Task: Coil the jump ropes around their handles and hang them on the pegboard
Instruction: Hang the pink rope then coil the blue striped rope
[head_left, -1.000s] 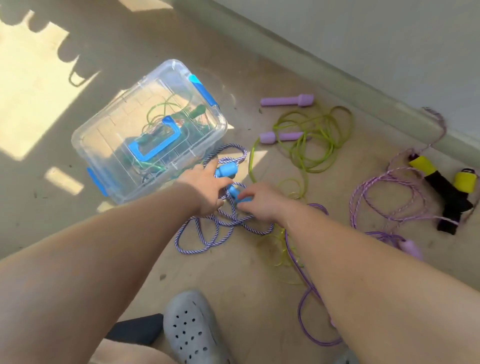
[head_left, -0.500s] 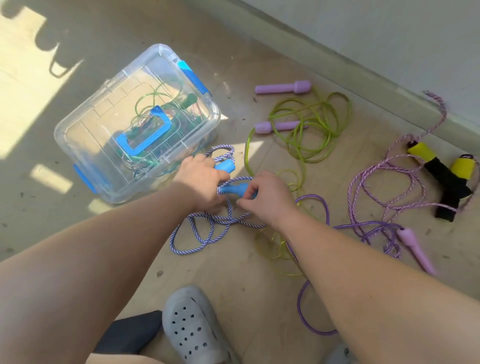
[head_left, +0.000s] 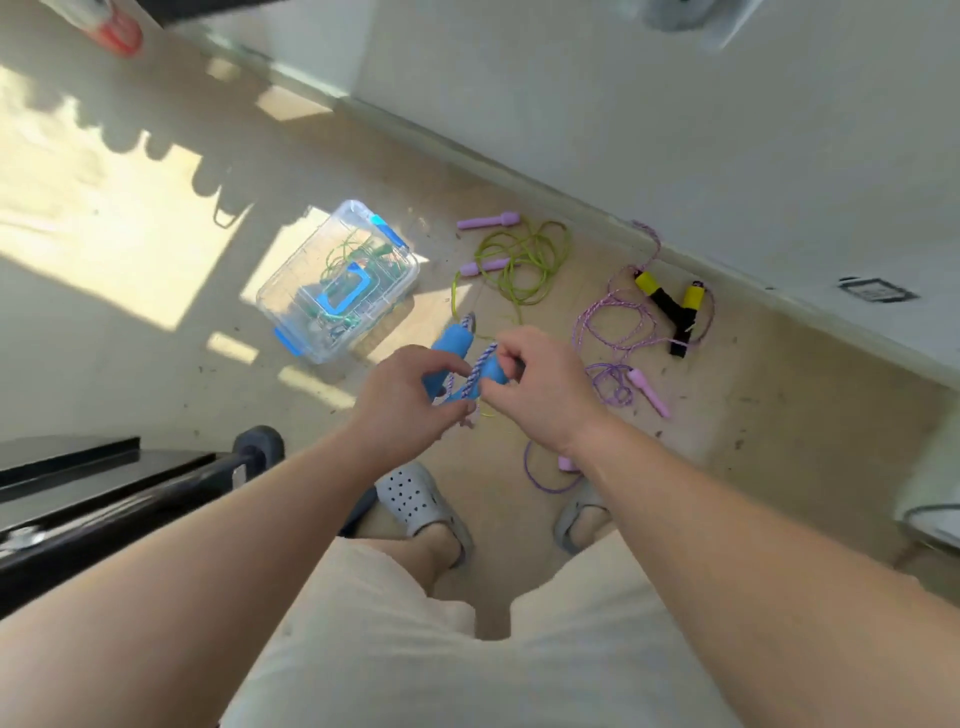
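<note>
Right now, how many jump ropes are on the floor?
3: green rope beside the box, pink rope by the wall, purple rope near the feet. The box may hide more.

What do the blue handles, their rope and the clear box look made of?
Blue handles: matte, no glare, likely foam or soft rubber. Rope: braided cord, blue-white twist showing. Clear box: hard glossy plastic, contents visible through it, blue clips.

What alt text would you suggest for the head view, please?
A standing person's left hand and right hand each grip one handle of a blue jump rope. On the floor lie a green rope, a pink rope, a purple rope and a clear box.
</note>
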